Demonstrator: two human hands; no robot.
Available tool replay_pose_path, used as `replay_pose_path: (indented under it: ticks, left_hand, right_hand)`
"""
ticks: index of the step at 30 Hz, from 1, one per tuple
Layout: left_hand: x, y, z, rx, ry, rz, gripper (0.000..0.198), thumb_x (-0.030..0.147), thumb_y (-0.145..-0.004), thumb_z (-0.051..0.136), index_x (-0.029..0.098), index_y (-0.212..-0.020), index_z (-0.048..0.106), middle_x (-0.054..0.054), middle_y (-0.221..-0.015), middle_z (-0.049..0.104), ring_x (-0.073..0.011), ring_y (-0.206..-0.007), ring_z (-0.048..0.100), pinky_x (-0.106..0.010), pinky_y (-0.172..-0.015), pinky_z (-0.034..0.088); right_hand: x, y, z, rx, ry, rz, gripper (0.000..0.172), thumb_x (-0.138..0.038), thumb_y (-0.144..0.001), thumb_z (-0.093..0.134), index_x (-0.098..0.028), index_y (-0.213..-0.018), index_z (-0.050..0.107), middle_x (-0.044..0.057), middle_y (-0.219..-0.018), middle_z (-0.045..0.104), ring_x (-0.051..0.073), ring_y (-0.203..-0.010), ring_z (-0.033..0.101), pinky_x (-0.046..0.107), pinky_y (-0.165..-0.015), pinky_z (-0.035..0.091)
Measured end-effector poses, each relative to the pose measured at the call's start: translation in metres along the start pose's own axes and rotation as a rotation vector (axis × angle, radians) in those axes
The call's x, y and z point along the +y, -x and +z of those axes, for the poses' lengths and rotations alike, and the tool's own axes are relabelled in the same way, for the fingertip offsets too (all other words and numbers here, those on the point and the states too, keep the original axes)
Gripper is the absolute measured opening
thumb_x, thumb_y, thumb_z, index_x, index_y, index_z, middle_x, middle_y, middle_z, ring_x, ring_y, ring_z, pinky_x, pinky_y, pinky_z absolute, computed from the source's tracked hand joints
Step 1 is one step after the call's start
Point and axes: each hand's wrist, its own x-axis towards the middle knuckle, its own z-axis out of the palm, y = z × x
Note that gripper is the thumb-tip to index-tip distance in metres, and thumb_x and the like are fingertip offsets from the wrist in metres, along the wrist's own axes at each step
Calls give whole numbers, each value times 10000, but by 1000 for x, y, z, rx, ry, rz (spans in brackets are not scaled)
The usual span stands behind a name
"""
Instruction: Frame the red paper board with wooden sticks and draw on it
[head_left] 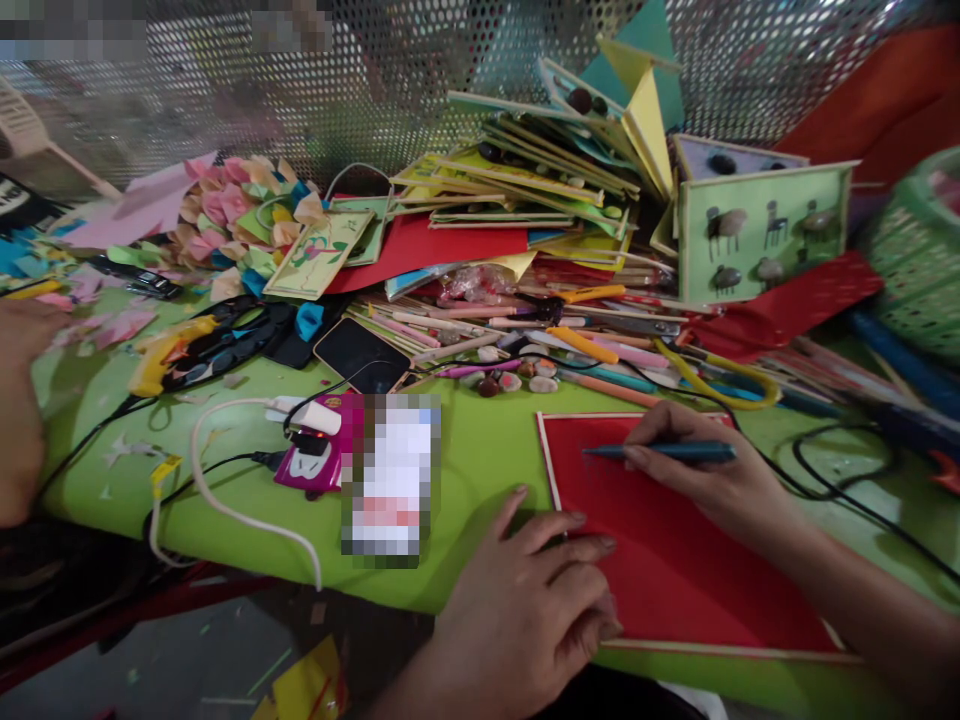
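A red board [660, 560] with a pale wooden border lies at the front right of the green table [315, 540]. My right hand [697, 470] grips a dark teal pen [694, 451] over the board's upper part, its tip pointing left near a few faint marks. My left hand [536, 590] rests across the board's left edge with its fingers spread, holding nothing. Left of the board lies a phone [394, 480], its picture blurred out, beside a purple power strip [330, 450] with plugs in it.
Pens, sticks and scissors [720, 385] crowd the table behind the board, below stacked frames [525, 180]. A green basket [915, 250] stands at the right. A yellow glue gun [169, 355] lies at the left, near another person's arm [19, 410]. Black cables run at the right.
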Motion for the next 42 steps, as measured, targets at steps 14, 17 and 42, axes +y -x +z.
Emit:
replay_pose_path:
  ticks: [14,17,42]
  left_hand:
    - [-1,2,4,33,42,-6,172,350,-1089,529,258,-1077,673,33,-1403,719,-169,-1385,577,-462,-1288,203]
    - [-1,2,3,40,39,3,173,364,-1088,534,257,-1077,669,39,-1399,722,-165,-1384,577,-453,-1289,197]
    - [-2,2,5,55,34,15,106,350,-1078,564,259,-1064,616,109,-1413,702,-137,-1380,562,-376,-1292,94]
  right_hand:
    - [0,1,0,28,50,-12,327,-555,-840,742,-249,-766,655,-8,-685,648,171,-635,543,314,-603,420]
    - [0,0,-1,28,48,-23,320,-544,-849,737,-249,-760,648,-13,-675,641,167,-624,534,312,-594,409]
    - [2,-1,3,5,-26,-1,320,-546,-850,772,-241,-817,682,-3,-738,656,164,-690,573,306,-649,450]
